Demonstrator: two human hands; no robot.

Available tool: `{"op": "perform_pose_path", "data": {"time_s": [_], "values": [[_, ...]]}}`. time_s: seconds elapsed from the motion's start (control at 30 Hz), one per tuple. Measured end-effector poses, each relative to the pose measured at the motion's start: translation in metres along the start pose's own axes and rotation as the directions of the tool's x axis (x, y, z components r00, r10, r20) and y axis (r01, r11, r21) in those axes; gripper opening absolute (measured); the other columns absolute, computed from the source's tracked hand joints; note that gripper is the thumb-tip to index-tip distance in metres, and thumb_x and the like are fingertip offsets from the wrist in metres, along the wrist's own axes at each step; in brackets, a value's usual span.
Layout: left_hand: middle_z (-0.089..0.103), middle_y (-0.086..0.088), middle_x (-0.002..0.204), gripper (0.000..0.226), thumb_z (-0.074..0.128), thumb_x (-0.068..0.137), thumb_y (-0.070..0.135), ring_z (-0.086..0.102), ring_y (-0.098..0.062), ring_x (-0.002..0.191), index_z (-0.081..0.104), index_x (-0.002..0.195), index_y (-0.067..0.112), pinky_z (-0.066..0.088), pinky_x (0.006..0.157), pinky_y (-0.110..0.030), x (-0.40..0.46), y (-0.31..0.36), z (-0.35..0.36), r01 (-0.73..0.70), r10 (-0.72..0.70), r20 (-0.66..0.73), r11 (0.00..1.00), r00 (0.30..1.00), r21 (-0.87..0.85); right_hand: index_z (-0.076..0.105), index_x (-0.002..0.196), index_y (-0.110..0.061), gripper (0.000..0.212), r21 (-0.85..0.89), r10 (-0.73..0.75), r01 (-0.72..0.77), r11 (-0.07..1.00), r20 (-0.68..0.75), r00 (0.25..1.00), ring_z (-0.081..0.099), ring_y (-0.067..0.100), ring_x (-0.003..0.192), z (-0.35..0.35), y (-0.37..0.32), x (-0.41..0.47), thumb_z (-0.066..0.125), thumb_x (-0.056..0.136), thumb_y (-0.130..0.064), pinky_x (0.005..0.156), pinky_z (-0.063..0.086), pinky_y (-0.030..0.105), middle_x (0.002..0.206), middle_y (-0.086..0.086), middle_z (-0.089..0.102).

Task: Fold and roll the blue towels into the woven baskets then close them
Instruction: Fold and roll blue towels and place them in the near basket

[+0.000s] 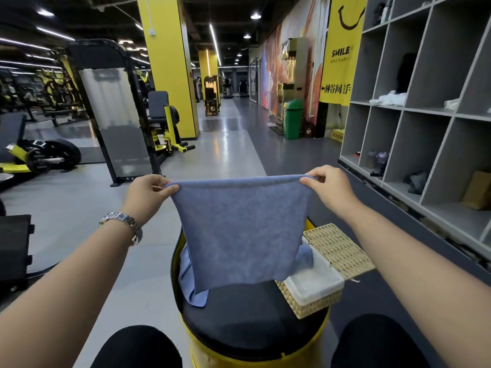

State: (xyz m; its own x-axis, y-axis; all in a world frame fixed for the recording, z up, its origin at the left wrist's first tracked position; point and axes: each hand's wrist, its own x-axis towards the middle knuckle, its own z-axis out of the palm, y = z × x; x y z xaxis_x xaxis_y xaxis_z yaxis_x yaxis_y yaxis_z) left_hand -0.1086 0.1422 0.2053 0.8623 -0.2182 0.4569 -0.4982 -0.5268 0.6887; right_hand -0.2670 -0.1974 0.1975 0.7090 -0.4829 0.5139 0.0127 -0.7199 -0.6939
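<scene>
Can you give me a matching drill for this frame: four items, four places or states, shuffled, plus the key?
Items:
1. held blue towel
2. second blue towel
3. woven basket
4. wristwatch

Places or states:
A. on the left arm
B. lid open, white liner showing
C. stretched in the air between left hand and right hand
D. lying on the black stool top, draped over its left edge

Pairs: 1-C, 2-D, 3-B, 4-A

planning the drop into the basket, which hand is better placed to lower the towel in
Right. The right hand pinches the towel corner on the side where the open basket sits; the left hand is farther away.
</scene>
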Motion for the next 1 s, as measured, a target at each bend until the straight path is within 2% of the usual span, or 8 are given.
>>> {"op": "perform_pose_path", "data": {"time_s": [0.17, 0.3, 0.53, 0.67, 0.73, 0.8, 0.9, 1.0], "values": [[0.063, 0.003, 0.075, 0.015, 0.067, 0.086, 0.025, 0.058, -0.013, 0.071, 0.065, 0.083, 0.011, 0.042, 0.057, -0.022, -0.003, 0.001, -0.003, -0.004, 0.003, 0.029, 1.0, 1.0, 0.019, 0.071, 0.086, -0.014, 0.009, 0.057, 0.025, -0.028, 0.998, 0.039, 0.999, 0.063, 0.015, 0.081, -0.002, -0.001, -0.004, 0.066, 0.087, -0.021, 0.062, 0.044, 0.021, 0.085, 0.002, 0.07], [0.065, 0.001, 0.077, 0.015, 0.067, 0.086, 0.027, 0.06, -0.015, 0.073, 0.062, 0.078, 0.016, 0.043, 0.059, -0.023, -0.008, -0.001, -0.008, -0.042, 0.04, 0.04, 0.997, 0.998, 0.061, 0.071, 0.088, -0.015, 0.004, 0.089, 0.02, -0.025, 0.996, 0.049, 0.999, 0.066, 0.016, 0.083, -0.004, 0.0, -0.008, 0.067, 0.086, -0.016, 0.067, 0.05, 0.023, 0.087, 0.003, 0.071], [0.067, 0.006, 0.072, 0.017, 0.069, 0.084, 0.024, 0.063, -0.009, 0.068, 0.059, 0.07, 0.023, 0.045, 0.062, -0.024, -0.029, -0.021, -0.02, -0.081, 0.078, 0.094, 0.996, 0.993, 0.027, 0.069, 0.077, -0.024, 0.02, 0.229, 0.042, -0.076, 0.97, 0.151, 0.988, 0.067, 0.012, 0.075, -0.012, 0.006, -0.031, 0.07, 0.081, -0.005, 0.071, 0.051, 0.027, 0.081, 0.001, 0.073], [0.064, 0.003, 0.067, 0.015, 0.067, 0.085, 0.022, 0.056, 0.001, 0.056, 0.062, 0.075, 0.013, 0.039, 0.051, -0.006, -0.04, -0.035, -0.013, -0.046, 0.047, 0.138, 0.999, 0.989, -0.01, 0.071, 0.082, -0.012, 0.009, 0.296, 0.1, -0.156, 0.943, 0.194, 0.976, 0.063, 0.023, 0.071, -0.004, 0.014, -0.039, 0.069, 0.082, -0.003, 0.07, 0.055, 0.046, 0.082, 0.016, 0.072], [0.063, 0.001, 0.066, 0.015, 0.067, 0.085, 0.02, 0.054, -0.004, 0.056, 0.062, 0.075, 0.011, 0.037, 0.048, -0.006, -0.039, -0.046, -0.004, -0.01, 0.016, 0.158, 0.999, 0.987, -0.04, 0.07, 0.081, -0.011, 0.012, 0.279, 0.122, -0.183, 0.943, 0.222, 0.967, 0.062, 0.022, 0.069, 0.009, 0.021, -0.037, 0.067, 0.083, 0.0, 0.061, 0.057, 0.035, 0.079, 0.015, 0.071], [0.064, -0.001, 0.067, 0.013, 0.068, 0.085, 0.019, 0.055, -0.012, 0.06, 0.063, 0.076, 0.011, 0.042, 0.053, -0.013, -0.032, -0.062, 0.01, 0.034, -0.024, 0.192, 0.998, 0.981, -0.049, 0.069, 0.081, -0.01, 0.012, 0.225, 0.149, -0.209, 0.952, 0.255, 0.955, 0.062, 0.021, 0.066, 0.028, 0.033, -0.031, 0.067, 0.083, 0.002, 0.053, 0.053, 0.024, 0.077, 0.012, 0.071], [0.066, -0.002, 0.069, 0.012, 0.07, 0.084, 0.019, 0.056, -0.016, 0.062, 0.064, 0.076, 0.012, 0.043, 0.06, -0.028, -0.017, -0.097, 0.04, 0.115, -0.108, 0.258, 0.993, 0.96, -0.013, 0.069, 0.089, -0.003, 0.006, 0.131, 0.223, -0.275, 0.952, 0.32, 0.921, 0.062, 0.016, 0.059, 0.064, 0.061, -0.019, 0.066, 0.084, 0.0, 0.046, 0.049, 0.021, 0.077, 0.012, 0.07], [0.068, -0.005, 0.071, 0.012, 0.071, 0.082, 0.019, 0.059, -0.02, 0.065, 0.065, 0.076, 0.011, 0.044, 0.059, -0.027, 0.001, -0.141, 0.078, 0.191, -0.191, 0.303, 0.981, 0.934, 0.032, 0.065, 0.086, -0.004, 0.006, 0.053, 0.291, -0.336, 0.941, 0.381, 0.877, 0.057, 0.0, 0.048, 0.109, 0.093, -0.004, 0.064, 0.086, 0.001, 0.043, 0.047, 0.015, 0.07, 0.008, 0.063]]}}
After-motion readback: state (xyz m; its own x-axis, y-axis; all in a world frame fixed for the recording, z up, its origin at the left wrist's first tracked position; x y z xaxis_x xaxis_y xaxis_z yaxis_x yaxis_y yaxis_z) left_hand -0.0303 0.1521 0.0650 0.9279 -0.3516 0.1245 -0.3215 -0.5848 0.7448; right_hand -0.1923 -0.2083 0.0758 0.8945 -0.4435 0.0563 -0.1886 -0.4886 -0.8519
